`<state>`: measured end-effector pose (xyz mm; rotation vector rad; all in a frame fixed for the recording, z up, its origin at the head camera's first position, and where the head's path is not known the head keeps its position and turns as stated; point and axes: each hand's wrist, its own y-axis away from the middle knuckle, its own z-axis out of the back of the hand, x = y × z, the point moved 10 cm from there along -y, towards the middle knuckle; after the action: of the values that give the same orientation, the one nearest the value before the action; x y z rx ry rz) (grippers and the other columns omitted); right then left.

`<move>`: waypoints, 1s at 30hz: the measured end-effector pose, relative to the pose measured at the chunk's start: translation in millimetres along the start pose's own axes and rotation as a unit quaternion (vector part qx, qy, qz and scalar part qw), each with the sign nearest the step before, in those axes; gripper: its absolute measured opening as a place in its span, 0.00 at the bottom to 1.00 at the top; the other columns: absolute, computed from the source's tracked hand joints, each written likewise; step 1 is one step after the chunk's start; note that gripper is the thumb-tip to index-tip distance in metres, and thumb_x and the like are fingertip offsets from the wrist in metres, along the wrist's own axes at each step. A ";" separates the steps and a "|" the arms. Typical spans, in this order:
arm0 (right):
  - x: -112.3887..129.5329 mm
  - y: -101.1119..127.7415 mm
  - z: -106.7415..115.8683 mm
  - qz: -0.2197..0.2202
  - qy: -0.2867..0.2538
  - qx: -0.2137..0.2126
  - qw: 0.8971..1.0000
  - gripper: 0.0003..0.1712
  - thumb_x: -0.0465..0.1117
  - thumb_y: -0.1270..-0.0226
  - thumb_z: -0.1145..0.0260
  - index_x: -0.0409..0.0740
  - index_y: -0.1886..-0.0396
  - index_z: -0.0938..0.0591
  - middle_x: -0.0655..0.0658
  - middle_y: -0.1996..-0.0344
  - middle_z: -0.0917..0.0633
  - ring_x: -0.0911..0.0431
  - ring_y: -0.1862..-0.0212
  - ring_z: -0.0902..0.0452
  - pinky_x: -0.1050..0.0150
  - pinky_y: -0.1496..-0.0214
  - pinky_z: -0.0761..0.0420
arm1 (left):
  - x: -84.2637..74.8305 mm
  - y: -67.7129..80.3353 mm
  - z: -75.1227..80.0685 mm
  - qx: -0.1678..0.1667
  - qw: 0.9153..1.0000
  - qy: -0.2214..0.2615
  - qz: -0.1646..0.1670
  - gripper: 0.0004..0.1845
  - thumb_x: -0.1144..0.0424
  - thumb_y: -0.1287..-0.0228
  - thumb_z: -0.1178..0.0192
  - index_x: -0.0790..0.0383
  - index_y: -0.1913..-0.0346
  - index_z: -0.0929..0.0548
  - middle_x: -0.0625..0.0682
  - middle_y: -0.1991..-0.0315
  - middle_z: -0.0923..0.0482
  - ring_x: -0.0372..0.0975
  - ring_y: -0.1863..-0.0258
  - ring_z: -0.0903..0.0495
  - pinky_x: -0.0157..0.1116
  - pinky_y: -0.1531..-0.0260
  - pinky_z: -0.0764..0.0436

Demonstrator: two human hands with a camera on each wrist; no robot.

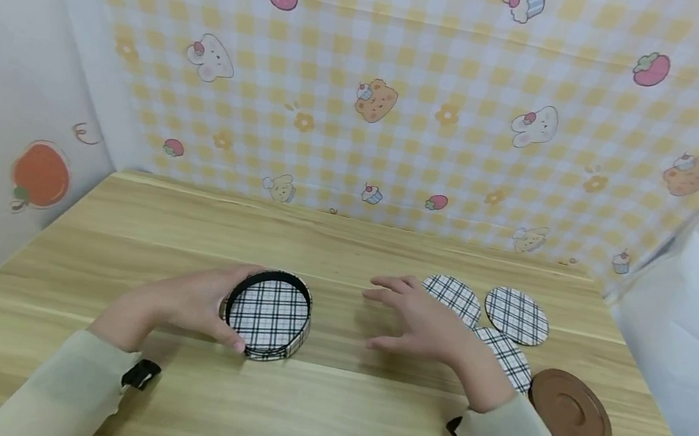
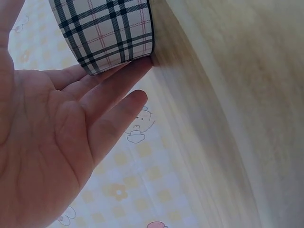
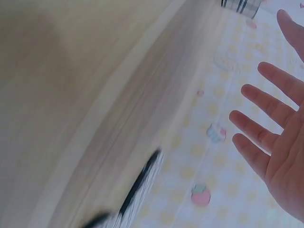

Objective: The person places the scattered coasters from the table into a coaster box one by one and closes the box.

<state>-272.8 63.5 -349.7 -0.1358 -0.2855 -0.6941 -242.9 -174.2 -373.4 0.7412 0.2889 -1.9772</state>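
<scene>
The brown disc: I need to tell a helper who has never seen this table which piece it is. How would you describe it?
Look at the right end of the wooden table, just beyond the right hand. Three flat plaid coasters lie there in a cluster, and the brown disc sits at their near right edge. It alone is plain brown, with a raised rim and no plaid pattern.

Bright, even light with soft shadows; head view bends at edges; right wrist view blurred
</scene>
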 end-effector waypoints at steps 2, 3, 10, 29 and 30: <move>-7.5 9.4 4.5 -0.007 0.004 -0.009 1.000 0.40 0.57 0.43 0.26 0.48 0.32 0.25 0.42 0.29 0.29 0.43 0.29 0.36 0.43 0.34 0.26 | -0.2 -0.6 -0.6 0.002 1.000 0.005 -0.003 0.65 0.41 0.61 0.21 0.69 0.25 0.46 0.65 0.30 0.33 0.58 0.33 0.30 0.60 0.34 0.31; -11.5 14.2 6.5 -0.012 0.005 -0.013 1.000 0.40 0.56 0.43 0.25 0.48 0.32 0.25 0.42 0.29 0.29 0.42 0.30 0.35 0.43 0.34 0.26 | -0.4 -0.7 -0.7 0.003 1.000 0.005 -0.003 0.65 0.41 0.61 0.21 0.69 0.25 0.46 0.65 0.30 0.33 0.58 0.34 0.30 0.60 0.34 0.31; -38.0 49.5 19.4 -0.046 0.013 -0.031 0.998 0.41 0.54 0.43 0.25 0.46 0.32 0.25 0.40 0.30 0.27 0.39 0.30 0.35 0.38 0.30 0.32 | -1.6 2.7 0.5 0.003 1.000 0.007 -0.004 0.64 0.42 0.59 0.22 0.68 0.24 0.46 0.64 0.30 0.33 0.58 0.33 0.31 0.61 0.33 0.32; -98.9 132.9 26.7 -0.108 0.007 -0.045 0.993 0.46 0.57 0.51 0.22 0.39 0.35 0.24 0.31 0.36 0.25 0.29 0.36 0.32 0.28 0.40 0.32 | 3.2 7.9 4.6 0.000 1.000 0.025 0.006 0.59 0.45 0.56 0.22 0.68 0.26 0.42 0.64 0.33 0.29 0.61 0.38 0.26 0.62 0.37 0.29; -101.5 135.3 25.9 -0.111 0.009 -0.045 0.993 0.46 0.57 0.51 0.22 0.40 0.35 0.24 0.31 0.36 0.24 0.30 0.36 0.31 0.29 0.40 0.31 | 3.1 7.9 4.6 -0.001 1.000 0.026 0.005 0.58 0.46 0.56 0.22 0.67 0.26 0.42 0.64 0.33 0.29 0.61 0.38 0.25 0.62 0.37 0.28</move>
<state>-265.1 234.1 -359.7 -0.1849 -0.2552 -0.9299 -238.9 -182.7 -370.9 0.7920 0.3161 -1.9496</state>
